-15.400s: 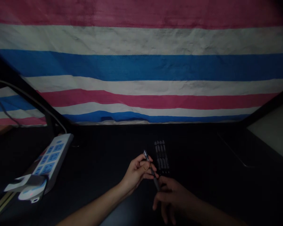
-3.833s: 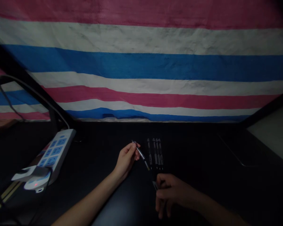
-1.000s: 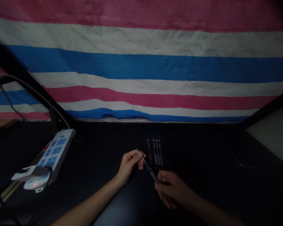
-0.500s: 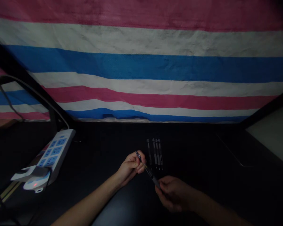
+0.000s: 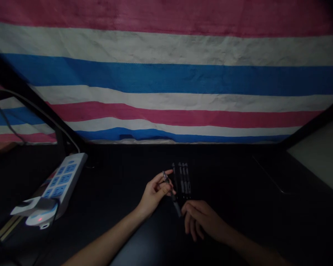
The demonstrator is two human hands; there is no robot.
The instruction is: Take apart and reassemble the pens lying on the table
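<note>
A dark pen [image 5: 175, 205] slants down to the right, pinched between the thumb and fingers of my left hand [image 5: 152, 195]. Its clear, shiny end sticks up past my left fingertips, and the dark grey barrel points toward my right hand [image 5: 202, 220]. That hand is beside the barrel's lower end, its fingers loosely apart and hanging down; whether a fingertip still touches the pen is hard to tell in the dim light. Just beyond both hands, several similar pens [image 5: 185, 179] lie side by side on the black table [image 5: 224, 177], one set slightly apart on the left.
On the left lies a white power strip [image 5: 65, 181] with a plug and cables in it and a red light lit. Behind the table hangs a striped sheet [image 5: 166, 79]. A dark flat panel [image 5: 274, 173] is at the right.
My right hand has let go of the barrel, its fingers loosening. The brass-coloured section between my hands no longer shows, and my left hand now holds the pen alone, nearer its middle.
</note>
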